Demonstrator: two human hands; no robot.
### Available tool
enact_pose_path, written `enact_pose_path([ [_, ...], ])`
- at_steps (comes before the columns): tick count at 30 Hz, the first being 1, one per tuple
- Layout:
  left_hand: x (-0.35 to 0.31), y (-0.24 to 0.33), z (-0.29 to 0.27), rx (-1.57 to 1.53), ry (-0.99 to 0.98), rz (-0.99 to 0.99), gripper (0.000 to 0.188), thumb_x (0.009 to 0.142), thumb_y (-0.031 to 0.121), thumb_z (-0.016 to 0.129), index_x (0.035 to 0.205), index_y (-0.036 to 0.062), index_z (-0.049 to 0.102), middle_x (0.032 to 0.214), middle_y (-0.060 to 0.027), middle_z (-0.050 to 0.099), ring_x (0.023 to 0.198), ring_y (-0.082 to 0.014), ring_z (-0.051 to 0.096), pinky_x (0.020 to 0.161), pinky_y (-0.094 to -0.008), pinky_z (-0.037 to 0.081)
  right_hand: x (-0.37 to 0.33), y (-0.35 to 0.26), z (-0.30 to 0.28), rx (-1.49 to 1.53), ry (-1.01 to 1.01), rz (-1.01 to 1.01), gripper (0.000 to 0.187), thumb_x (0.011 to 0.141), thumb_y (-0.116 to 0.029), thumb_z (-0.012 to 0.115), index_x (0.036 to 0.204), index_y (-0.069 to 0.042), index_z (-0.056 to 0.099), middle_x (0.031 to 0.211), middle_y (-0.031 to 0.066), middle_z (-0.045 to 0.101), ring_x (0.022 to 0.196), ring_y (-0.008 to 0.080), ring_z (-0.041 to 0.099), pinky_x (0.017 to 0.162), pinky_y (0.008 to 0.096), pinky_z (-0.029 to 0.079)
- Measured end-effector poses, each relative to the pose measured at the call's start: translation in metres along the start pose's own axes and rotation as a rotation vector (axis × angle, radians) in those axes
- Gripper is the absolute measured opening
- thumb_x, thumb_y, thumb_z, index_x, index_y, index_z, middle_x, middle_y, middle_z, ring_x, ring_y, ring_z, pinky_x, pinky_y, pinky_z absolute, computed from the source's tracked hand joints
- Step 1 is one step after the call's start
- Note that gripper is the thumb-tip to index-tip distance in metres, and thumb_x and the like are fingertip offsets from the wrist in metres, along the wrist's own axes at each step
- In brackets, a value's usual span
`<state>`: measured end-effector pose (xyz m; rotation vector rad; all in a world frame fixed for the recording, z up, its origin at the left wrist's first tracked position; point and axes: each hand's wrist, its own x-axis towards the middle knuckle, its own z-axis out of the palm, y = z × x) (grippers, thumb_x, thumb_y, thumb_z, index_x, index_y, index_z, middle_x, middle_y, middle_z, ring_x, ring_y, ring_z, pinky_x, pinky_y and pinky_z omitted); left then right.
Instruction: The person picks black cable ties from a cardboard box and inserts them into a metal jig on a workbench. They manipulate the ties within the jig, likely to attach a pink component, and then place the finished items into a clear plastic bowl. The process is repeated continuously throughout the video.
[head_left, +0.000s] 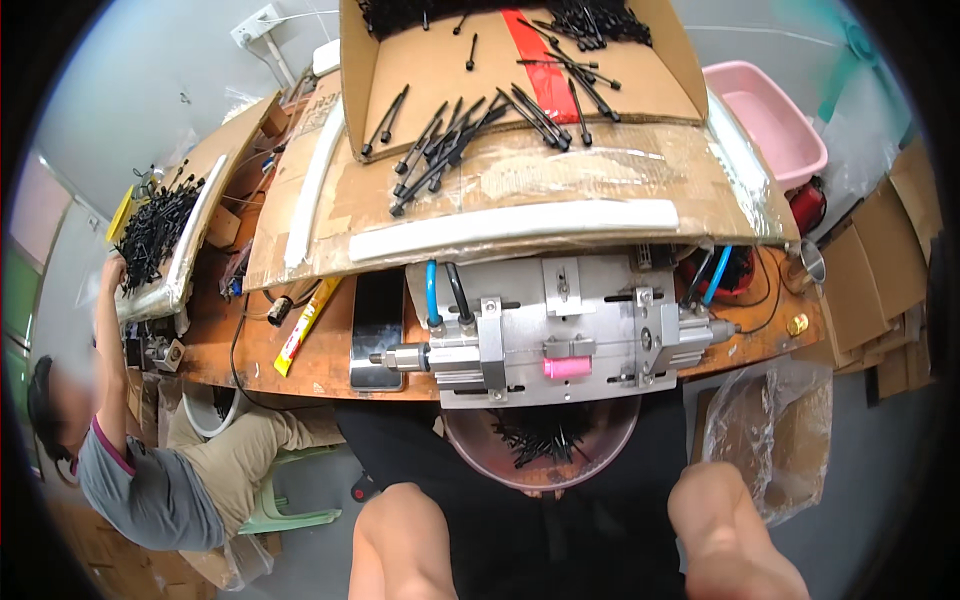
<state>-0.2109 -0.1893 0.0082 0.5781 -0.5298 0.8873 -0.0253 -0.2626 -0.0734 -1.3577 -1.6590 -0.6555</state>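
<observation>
Neither my left hand nor my right hand can be made out. Two bare, rounded limbs, probably my knees, rise from the lower edge beside black cloth. In front of me is a metal fixture (520,345) with a cylinder on each side; a pink piece (568,368) sits at its front middle. Below its edge is a translucent pinkish bowl (470,468) holding many black, thin-stemmed parts (540,440). A small skin-coloured patch shows under the bowl's near rim, too small to identify. More black pins (450,140) lie on the cardboard-covered shelf (600,180) above the fixture.
An open carton (660,75) stands on the shelf. On the wooden table (230,345) lie a dark phone (378,330) and a yellow packet (305,325). At left, another person (150,490) reaches toward heaped black parts. A pink basin (765,120) and flattened cardboard (870,270) are at right.
</observation>
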Motion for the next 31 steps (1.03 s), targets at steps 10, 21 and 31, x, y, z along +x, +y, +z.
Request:
enact_pose_path([
  [10,0.057,-0.044,-0.169,-3.276,1.454,-0.944,0.026,0.090,0.019,0.048,0.103,0.0010,0.062,0.094,-0.0149,0.063,0.084,-0.0296,0.062,0.072,-0.0361,0.052,-0.008,0.027,-0.006,-0.081,-0.078,-0.323,0.025,0.078,-0.016,0.063,0.097,0.000,0.065,0.090,0.0104,0.064,0.080,0.0243,0.064,0.071,0.0328,0.049],
  [21,0.266,-0.075,-0.305,-3.868,1.239,0.225,0.016,0.083,-0.001,0.063,0.098,0.0037,0.066,0.102,-0.0142,0.061,0.099,-0.0345,0.060,0.084,-0.0412,0.049,0.105,0.191,0.158,-0.538,-0.538,0.140,0.024,0.094,-0.026,0.058,0.098,-0.004,0.065,0.098,0.0104,0.062,0.099,0.0256,0.058,0.082,0.0399,0.044],
  [31,0.219,-0.110,-0.258,-3.943,1.589,0.210,0.009,0.085,-0.002,0.061,0.092,0.0010,0.064,0.095,-0.0169,0.062,0.091,-0.0368,0.062,0.080,-0.0421,0.048,0.055,0.239,0.020,0.180,-0.655,0.072,0.026,0.093,-0.022,0.061,0.115,-0.011,0.069,0.130,0.0178,0.060,0.126,0.0279,0.053,0.106,0.0391,0.043],
])
